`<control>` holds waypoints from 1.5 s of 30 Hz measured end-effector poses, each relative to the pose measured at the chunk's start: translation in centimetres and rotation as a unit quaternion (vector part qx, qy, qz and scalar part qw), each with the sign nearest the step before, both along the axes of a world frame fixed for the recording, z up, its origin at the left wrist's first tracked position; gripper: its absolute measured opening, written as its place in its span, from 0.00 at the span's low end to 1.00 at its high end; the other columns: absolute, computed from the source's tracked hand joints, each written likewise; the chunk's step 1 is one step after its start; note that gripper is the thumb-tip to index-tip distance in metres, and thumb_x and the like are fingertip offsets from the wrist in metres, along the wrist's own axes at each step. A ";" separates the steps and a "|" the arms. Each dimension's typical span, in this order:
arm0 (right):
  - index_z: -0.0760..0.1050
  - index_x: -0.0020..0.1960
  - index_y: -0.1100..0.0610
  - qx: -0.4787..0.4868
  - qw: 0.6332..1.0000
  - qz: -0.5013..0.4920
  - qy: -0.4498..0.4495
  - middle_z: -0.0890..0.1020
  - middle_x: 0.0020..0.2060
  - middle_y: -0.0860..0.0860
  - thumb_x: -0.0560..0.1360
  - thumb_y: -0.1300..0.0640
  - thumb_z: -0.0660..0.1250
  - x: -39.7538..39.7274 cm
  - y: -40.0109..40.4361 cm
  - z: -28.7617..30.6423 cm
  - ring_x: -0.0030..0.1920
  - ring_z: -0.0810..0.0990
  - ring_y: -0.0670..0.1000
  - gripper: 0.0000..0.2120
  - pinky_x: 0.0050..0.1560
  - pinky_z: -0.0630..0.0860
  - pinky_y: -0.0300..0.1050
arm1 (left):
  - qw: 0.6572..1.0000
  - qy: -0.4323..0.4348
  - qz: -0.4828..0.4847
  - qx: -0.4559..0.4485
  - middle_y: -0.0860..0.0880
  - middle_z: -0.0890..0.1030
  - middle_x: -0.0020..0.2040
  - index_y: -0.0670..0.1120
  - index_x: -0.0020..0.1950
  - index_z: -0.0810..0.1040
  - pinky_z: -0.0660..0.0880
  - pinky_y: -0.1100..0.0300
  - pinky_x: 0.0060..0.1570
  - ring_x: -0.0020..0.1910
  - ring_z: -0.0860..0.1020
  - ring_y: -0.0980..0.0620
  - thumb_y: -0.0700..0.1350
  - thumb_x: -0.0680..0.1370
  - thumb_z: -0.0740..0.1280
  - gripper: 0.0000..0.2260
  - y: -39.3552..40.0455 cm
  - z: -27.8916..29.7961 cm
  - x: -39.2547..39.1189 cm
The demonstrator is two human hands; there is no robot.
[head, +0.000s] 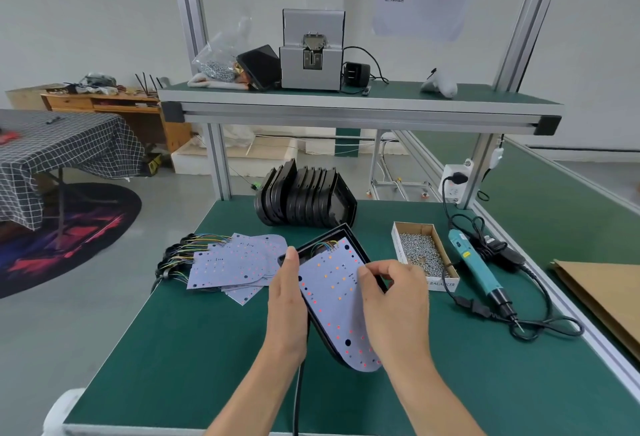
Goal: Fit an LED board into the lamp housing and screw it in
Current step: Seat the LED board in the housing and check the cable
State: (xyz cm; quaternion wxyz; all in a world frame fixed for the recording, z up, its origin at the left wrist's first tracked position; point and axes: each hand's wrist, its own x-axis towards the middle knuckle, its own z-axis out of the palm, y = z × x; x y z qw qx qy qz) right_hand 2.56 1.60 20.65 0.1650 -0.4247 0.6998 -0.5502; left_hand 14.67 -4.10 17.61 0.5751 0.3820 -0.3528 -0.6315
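A black lamp housing [360, 248] is tilted up off the green mat at the middle of the bench. A white LED board [337, 300] with red and orange dots lies in it, its coloured wires at the top. My left hand [285, 300] grips the housing's left edge, thumb near the upper corner. My right hand [394, 293] rests on the board's right edge, fingertips pinched on it. A teal electric screwdriver [479, 269] lies to the right. Between it and my right hand stands a cardboard box of screws [420, 252].
Several loose LED boards [228, 262] with wire bundles lie at the left. A row of black housings [304, 195] stands behind. The screwdriver's cable [540, 325] loops on the mat at right, beside a brown cardboard sheet [602, 300]. An upper shelf [346, 103] holds a screw feeder.
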 end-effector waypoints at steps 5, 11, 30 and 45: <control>0.79 0.46 0.43 -0.026 0.999 0.010 0.022 0.73 0.51 0.40 0.80 0.53 0.72 -0.1 0.0 -0.2 0.53 0.74 0.41 0.05 0.55 0.68 0.39 | 1.000 0.006 -0.003 0.028 0.43 0.83 0.68 0.42 0.71 0.77 0.74 0.40 0.71 0.68 0.81 0.43 0.68 0.66 0.73 0.41 0.0 0.4 0.4; 0.78 0.45 0.44 -0.033 0.999 0.004 0.017 0.77 0.50 0.43 0.79 0.55 0.72 -0.5 -0.3 -0.6 0.51 0.77 0.38 0.08 0.47 0.69 0.25 | 0.992 -0.055 -0.108 -0.039 0.37 0.88 0.54 0.37 0.59 0.83 0.85 0.52 0.48 0.49 0.87 0.42 0.41 0.67 0.78 0.21 -0.4 0.0 1.1; 0.79 0.66 0.55 0.049 0.934 0.197 -0.294 0.90 0.48 0.57 0.81 0.66 0.70 -3.2 4.4 -4.3 0.41 0.87 0.53 0.15 0.44 0.86 0.46 | 0.998 0.001 -0.063 0.017 0.42 0.90 0.52 0.41 0.61 0.81 0.83 0.52 0.45 0.47 0.89 0.45 0.42 0.66 0.79 0.24 -1.7 -0.4 2.6; 0.83 0.58 0.50 -0.007 0.946 0.161 -0.280 0.90 0.48 0.52 0.79 0.64 0.73 -2.5 3.9 -5.5 0.38 0.87 0.50 0.12 0.40 0.84 0.43 | 0.994 0.003 -0.105 -0.043 0.41 0.89 0.54 0.44 0.55 0.86 0.85 0.55 0.47 0.51 0.88 0.44 0.50 0.64 0.80 0.22 -1.3 0.1 2.5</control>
